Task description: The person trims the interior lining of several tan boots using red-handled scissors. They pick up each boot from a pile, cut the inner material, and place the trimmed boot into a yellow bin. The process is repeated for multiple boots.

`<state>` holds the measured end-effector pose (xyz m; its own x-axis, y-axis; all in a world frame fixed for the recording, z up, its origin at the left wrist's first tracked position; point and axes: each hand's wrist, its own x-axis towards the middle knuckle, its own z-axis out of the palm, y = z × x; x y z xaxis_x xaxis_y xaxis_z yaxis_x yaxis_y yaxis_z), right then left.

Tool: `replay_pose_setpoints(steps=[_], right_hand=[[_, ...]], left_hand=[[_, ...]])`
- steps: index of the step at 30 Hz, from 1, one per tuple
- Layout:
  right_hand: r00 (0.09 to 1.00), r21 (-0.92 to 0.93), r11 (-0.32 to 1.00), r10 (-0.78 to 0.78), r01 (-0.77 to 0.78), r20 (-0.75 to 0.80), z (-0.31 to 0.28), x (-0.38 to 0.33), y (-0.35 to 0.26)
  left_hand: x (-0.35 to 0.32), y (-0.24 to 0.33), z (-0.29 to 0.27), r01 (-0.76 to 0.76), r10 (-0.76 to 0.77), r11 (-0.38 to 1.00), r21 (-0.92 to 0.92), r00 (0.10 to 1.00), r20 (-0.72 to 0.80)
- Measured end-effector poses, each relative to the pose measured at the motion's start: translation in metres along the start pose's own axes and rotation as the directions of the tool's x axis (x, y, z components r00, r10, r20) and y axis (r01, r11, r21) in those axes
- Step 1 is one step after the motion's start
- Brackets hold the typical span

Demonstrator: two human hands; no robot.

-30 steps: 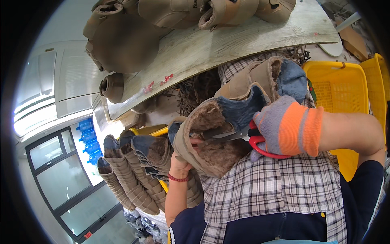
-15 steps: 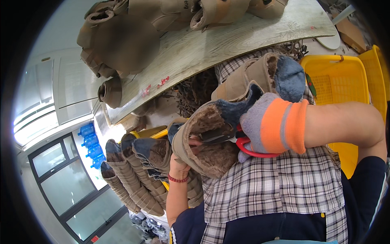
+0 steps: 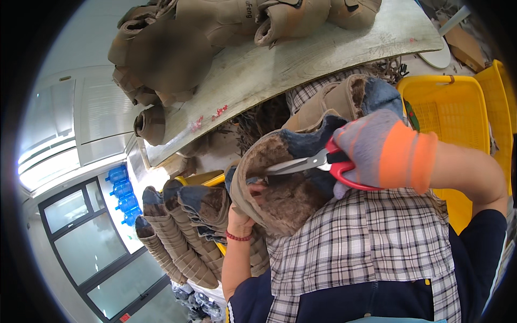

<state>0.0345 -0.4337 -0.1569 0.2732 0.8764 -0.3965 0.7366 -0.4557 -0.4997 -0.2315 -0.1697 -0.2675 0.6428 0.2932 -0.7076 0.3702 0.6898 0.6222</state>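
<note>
In my lap lies a tan, fur-lined boot upper [image 3: 293,210], its opening facing up, with brown pile and a blue-grey patch inside. My left hand [image 3: 240,219], bare with a red bead bracelet, grips its left rim; fingertips show inside the opening. My right hand [image 3: 363,145], in a grey-purple glove with an orange cuff, holds red-handled scissors [image 3: 318,160]. Their blades point left into the opening, tips close to my left fingertips. Whether the tips touch the lining I cannot tell. Another tan boot upper [image 3: 323,102] with a blue end lies just beyond.
A wooden table [image 3: 323,59] spans the far side, carrying more tan boot uppers [image 3: 293,21] and red scraps. Yellow baskets [image 3: 444,81] stand at the right. Nested boot uppers [image 3: 183,242] are stacked at the left. Dark trimmings [image 3: 264,116] lie under the table edge.
My right hand has moved right and slightly up with the scissors, so more of the blades shows. My left hand keeps its hold on the boot upper.
</note>
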Motion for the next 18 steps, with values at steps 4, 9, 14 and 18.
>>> replay_pose_setpoints(steps=[4,9,14,18], right_hand=[[0.996,0.196,0.980,0.050,-0.034,-0.077,0.000,-0.015,0.013],[0.941,0.678,0.726,0.134,0.120,-0.310,0.024,0.000,0.008],[0.916,0.666,0.723,0.121,0.183,-0.383,0.036,0.023,-0.011],[0.800,0.127,0.985,-0.014,0.113,-0.599,0.028,0.020,0.002]], left_hand=[[0.011,-0.007,-0.011,-0.001,0.003,0.999,-0.033,0.998,0.067],[0.020,0.012,0.002,0.013,0.013,0.993,-0.121,0.977,0.212],[0.012,0.037,0.031,0.074,-0.029,0.990,-0.121,0.941,0.337],[0.009,0.041,0.030,-0.008,0.053,0.985,-0.172,0.964,0.261]])
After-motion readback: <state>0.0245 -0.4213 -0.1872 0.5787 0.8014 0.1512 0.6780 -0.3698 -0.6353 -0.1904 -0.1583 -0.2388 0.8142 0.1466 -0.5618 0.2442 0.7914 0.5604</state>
